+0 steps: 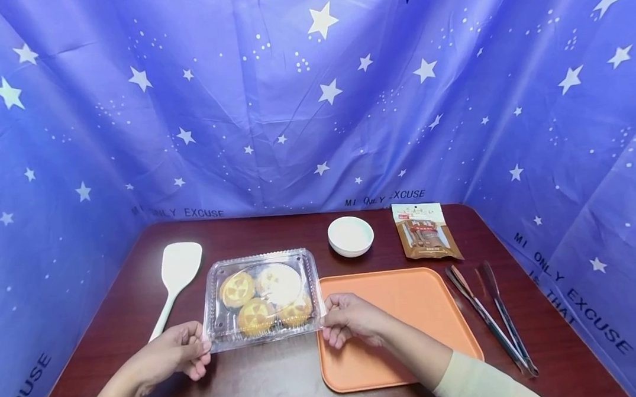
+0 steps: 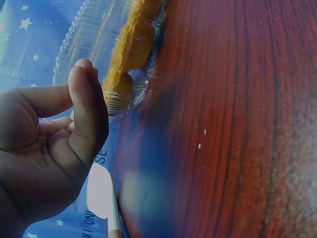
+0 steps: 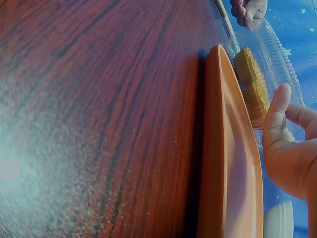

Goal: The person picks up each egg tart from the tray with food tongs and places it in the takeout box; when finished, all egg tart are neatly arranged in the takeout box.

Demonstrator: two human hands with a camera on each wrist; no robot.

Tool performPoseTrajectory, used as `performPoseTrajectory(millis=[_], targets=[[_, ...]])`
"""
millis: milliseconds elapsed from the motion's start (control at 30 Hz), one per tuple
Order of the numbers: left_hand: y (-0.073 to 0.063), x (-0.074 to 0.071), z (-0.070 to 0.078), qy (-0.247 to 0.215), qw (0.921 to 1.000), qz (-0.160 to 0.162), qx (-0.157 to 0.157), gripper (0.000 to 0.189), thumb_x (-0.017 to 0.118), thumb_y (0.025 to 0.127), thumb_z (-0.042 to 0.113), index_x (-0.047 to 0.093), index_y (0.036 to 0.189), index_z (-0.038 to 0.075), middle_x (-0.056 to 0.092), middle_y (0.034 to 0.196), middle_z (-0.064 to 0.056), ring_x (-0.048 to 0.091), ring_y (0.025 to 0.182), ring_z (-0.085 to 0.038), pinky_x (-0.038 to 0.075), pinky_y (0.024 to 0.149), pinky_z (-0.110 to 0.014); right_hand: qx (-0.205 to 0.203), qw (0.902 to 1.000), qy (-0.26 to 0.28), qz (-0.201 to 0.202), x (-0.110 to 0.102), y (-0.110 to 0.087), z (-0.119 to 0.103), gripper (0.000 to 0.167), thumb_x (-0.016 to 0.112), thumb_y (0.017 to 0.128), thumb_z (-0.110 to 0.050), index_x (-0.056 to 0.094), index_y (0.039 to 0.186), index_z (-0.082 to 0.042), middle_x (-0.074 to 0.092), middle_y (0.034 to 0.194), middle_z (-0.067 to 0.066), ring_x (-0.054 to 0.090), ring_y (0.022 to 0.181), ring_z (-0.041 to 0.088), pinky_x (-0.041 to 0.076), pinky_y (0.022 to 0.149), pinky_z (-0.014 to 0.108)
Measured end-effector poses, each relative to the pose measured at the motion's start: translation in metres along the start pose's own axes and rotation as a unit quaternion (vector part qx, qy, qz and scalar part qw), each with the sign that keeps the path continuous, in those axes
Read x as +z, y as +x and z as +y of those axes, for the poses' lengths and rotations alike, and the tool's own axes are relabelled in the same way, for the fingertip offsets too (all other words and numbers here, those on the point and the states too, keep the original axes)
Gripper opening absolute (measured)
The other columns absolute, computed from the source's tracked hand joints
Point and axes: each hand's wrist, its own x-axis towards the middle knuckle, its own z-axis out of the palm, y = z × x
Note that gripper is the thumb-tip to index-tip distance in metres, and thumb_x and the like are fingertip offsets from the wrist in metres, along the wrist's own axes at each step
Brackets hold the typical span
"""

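Note:
A clear plastic clamshell box (image 1: 256, 257), its lid down, holds several round yellow pastries (image 1: 256, 316). My left hand (image 1: 178, 351) pinches the box at its near left corner between thumb and fingers. At the opposite side, my right hand (image 1: 352, 320) grips the right edge, above the left part of an orange tray (image 1: 403, 313). In the left wrist view, the box (image 2: 81, 44) appears side-on beyond the left thumb. The right wrist view shows both hands on the box (image 3: 270, 54), with the right thumb along its near edge.
A white spatula (image 1: 181, 265) lies at the left. Behind the tray stands a white bowl (image 1: 350, 237), and a brown and white snack packet (image 1: 426, 232) lies at the back right. Metal tongs (image 1: 494, 321) lie right of the tray. A starry blue curtain (image 1: 292, 105) surrounds the table.

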Motion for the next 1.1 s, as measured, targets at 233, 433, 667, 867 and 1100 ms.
performPoseTrajectory(millis=[233, 433, 667, 867, 1100], targets=[[0.002, 0.001, 0.002, 0.013, 0.9997, 0.019, -0.004, 0.017, 0.054, 0.099, 0.01, 0.048, 0.096, -0.006, 0.062, 0.081, -0.008, 0.067, 0.066, -0.015, 0.061, 0.062, -0.037, -0.002, 1.0, -0.004, -0.006, -0.003, 0.001, -0.001, 0.01, 0.058, 0.086, 0.001, 0.049, 0.088, -0.004, 0.067, 0.069, 0.008, 0.063, 0.052, 0.01, 0.056, 0.05, 0.024], [0.0, 0.002, 0.008, 0.026, 0.9994, 0.022, -0.004, 0.019, 0.054, 0.099, 0.01, 0.05, 0.098, -0.008, 0.063, 0.082, -0.01, 0.068, 0.067, -0.017, 0.061, 0.064, -0.04, 0.003, 0.9998, -0.004, -0.018, -0.004, -0.002, -0.001, 0.009, 0.058, 0.088, -0.002, 0.05, 0.089, -0.004, 0.067, 0.07, 0.009, 0.063, 0.053, 0.011, 0.057, 0.051, 0.025], [-0.005, 0.006, 0.023, 0.096, 0.9919, 0.076, -0.035, 0.039, 0.055, 0.1, 0.017, 0.048, 0.119, -0.016, 0.066, 0.087, -0.017, 0.068, 0.07, -0.024, 0.06, 0.063, -0.041, 0.009, 0.9994, -0.026, -0.022, -0.006, -0.006, -0.003, 0.014, 0.064, 0.091, -0.011, 0.057, 0.096, 0.0, 0.068, 0.073, 0.011, 0.065, 0.054, 0.013, 0.058, 0.052, 0.029], [-0.008, 0.015, 0.049, 0.299, 0.9213, 0.247, -0.025, 0.056, 0.051, 0.101, 0.045, 0.049, 0.137, 0.003, 0.07, 0.1, -0.01, 0.069, 0.085, -0.025, 0.056, 0.071, -0.037, -0.037, 0.9802, -0.194, 0.016, -0.013, -0.016, -0.018, 0.022, 0.059, 0.098, -0.024, 0.063, 0.098, -0.002, 0.07, 0.079, 0.017, 0.067, 0.058, 0.021, 0.059, 0.055, 0.037], [-0.001, 0.033, 0.069, 0.412, 0.8291, 0.36, 0.118, 0.07, 0.059, 0.097, 0.044, 0.033, 0.152, 0.009, 0.047, 0.147, -0.02, 0.044, 0.132, -0.044, 0.036, 0.103, -0.062, -0.144, 0.8115, -0.527, 0.208, -0.012, -0.036, -0.054, 0.022, 0.06, 0.095, -0.047, 0.065, 0.107, -0.029, 0.063, 0.081, -0.015, 0.059, 0.07, 0.004, 0.049, 0.064, 0.025]])
